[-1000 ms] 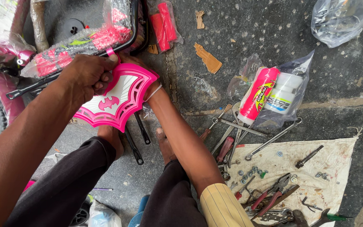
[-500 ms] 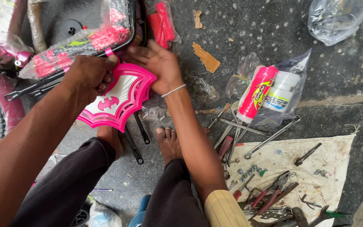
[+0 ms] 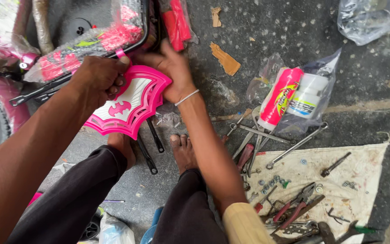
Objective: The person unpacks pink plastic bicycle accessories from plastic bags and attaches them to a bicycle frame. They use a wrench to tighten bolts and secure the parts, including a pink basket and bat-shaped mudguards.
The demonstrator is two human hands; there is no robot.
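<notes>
Head view: wrenches (image 3: 267, 135) lie beside pink plaque (image 3: 129, 106).

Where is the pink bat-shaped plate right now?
In the head view, the pink bat-shaped plate is left of centre, gripped by the left hand and right hand, just below the wrapped bicycle frame and above the bare feet.
</notes>
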